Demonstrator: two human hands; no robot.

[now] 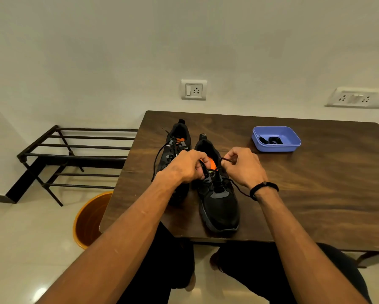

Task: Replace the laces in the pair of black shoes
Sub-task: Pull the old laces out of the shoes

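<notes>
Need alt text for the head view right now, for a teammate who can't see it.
Both hands pinch the black lace at the top eyelets of the right-side black shoe on a wooden table: left hand, right hand. The other black shoe stands beside it, lace loose; a blue tray holds more black laces.

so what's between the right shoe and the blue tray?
Bare tabletop between the right shoe and the tray; the right hand hovers over the near part. Head view.

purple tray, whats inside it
Black laces lie bunched in the left half of the purple tray. Its near wall hides the floor's front strip, so anything lying there can't be seen.
</notes>
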